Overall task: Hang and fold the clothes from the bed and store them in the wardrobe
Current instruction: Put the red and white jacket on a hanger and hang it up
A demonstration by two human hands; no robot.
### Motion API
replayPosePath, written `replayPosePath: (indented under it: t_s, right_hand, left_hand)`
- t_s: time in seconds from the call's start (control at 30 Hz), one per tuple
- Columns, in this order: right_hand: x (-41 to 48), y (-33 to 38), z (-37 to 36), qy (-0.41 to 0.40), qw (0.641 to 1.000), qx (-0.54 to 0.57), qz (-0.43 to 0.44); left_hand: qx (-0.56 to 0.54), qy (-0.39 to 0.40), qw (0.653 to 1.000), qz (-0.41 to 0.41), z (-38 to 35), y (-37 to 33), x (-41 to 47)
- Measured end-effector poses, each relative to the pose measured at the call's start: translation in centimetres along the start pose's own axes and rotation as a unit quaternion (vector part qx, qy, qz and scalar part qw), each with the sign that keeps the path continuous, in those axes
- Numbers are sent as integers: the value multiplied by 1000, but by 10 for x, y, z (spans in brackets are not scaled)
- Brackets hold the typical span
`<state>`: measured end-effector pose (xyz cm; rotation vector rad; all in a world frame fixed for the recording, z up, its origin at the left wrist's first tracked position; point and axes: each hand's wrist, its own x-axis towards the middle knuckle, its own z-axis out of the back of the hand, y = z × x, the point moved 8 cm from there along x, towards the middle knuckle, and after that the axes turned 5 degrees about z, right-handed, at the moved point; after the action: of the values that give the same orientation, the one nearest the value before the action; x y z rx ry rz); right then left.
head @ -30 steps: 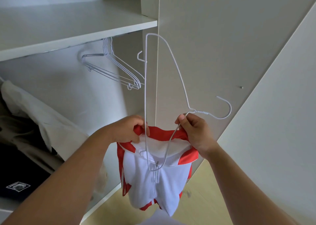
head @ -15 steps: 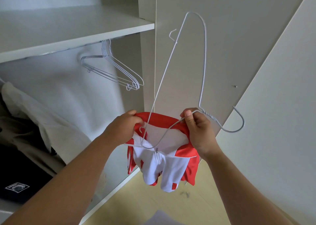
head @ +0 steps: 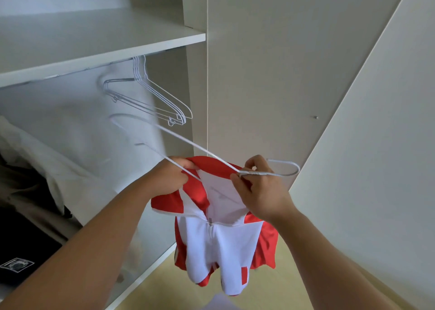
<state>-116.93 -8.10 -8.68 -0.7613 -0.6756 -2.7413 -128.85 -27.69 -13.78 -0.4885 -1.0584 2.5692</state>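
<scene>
A red and white zip-up jacket [head: 226, 246] hangs from both my hands in front of the open wardrobe. My left hand [head: 169, 177] grips the red collar on the left side. My right hand [head: 256, 192] pinches the neck of a white wire hanger [head: 188, 142] just below its hook, together with the collar's right side. The hanger lies nearly flat, its body reaching left into the wardrobe and blurred at the far end. One hanger arm goes down inside the jacket's neck opening.
Several empty white wire hangers [head: 150, 97] hang from the rail under the wardrobe shelf [head: 101, 48]. Light and dark garments [head: 30, 168] hang at the left. The wardrobe's side panel [head: 259, 74] and an open door [head: 376, 145] stand at right. Wooden floor lies below.
The hanger has swung from upright down to the left, and now lies nearly flat. The jacket has dropped lower and opened out below my hands.
</scene>
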Motion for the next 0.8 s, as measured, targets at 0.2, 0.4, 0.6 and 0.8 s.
replayPosePath:
  t_s: [0.2, 0.4, 0.6, 0.8]
  right_hand:
    - [-5, -10, -5, 44, 997, -24, -58]
    - [-6, -21, -17, 78, 954, 216, -193]
    - [-6, -38, -18, -10, 899, 290, -329]
    - [-12, -62, -4, -31, 899, 264, -347]
  left_hand:
    - [-190, 11, 979, 77, 0, 8, -5]
    - [-148, -45, 987, 34, 6, 3, -4]
    - [22, 31, 999, 20, 3, 3, -3]
    - [153, 78, 985, -12, 4, 15, -12]
